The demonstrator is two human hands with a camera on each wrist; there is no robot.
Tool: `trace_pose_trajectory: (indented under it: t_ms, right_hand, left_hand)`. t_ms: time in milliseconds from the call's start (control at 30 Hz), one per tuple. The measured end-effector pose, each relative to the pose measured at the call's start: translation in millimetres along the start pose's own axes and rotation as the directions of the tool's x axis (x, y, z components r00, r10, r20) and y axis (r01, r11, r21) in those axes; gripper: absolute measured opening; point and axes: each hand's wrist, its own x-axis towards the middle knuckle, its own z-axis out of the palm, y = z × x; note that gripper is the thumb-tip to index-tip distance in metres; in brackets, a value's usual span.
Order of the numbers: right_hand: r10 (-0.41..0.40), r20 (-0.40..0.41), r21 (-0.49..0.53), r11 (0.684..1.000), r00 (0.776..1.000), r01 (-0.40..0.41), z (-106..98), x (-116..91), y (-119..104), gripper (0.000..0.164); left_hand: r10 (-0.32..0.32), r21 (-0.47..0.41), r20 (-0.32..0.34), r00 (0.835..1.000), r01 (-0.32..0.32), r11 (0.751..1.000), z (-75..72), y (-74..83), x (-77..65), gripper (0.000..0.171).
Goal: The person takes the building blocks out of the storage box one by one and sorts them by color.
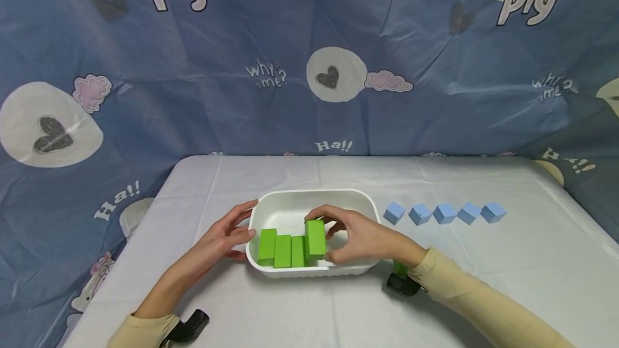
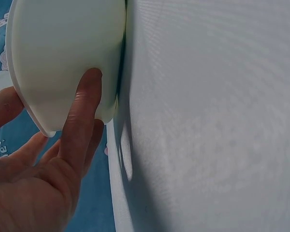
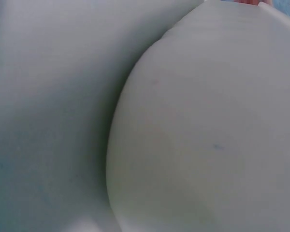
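A worktop (image 1: 300, 313) is carrying a white tub (image 1: 314, 272). The left grip (image 1: 226, 238) is resting, fingers uncurled, against its left end; the right grip (image 1: 357, 234) is pinching a green block (image 1: 316, 239) over its floor, beside three blocks (image 1: 282, 252). Five blue cubes (image 1: 444, 214) are lying to the right.

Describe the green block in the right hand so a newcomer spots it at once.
On the white-covered table, find the white tub with three green blocks side by side along its near wall. The wanted green block is immediately right of that row. Unlike those three, it is gripped by the right hand.
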Motion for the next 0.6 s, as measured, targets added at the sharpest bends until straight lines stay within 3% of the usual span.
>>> trace_pose_trajectory:
  t_ms: [200, 400, 600]
  right_hand:
    - [-0.028, -0.017, 0.003, 1.000, 0.999, 0.028, -0.2, -1.9, 5.9, 0.067]
    - [-0.061, -0.026, -0.020, 0.998, 0.998, 0.060, -2.4, -3.3, 9.3, 0.067]
    - [-0.042, -0.045, -0.025, 0.999, 0.998, 0.041, -9.1, -9.0, 5.1, 0.067]
  left_hand:
    - [-0.021, -0.004, -0.017, 1.000, 0.021, 1.000, -0.5, -0.5, 0.9, 0.061]
    - [0.000, 0.005, -0.003, 1.000, 0.000, 1.000, 0.0, 0.2, 0.8, 0.062]
    - [0.000, 0.010, -0.004, 1.000, 0.000, 1.000, 0.6, 0.5, -0.1, 0.062]
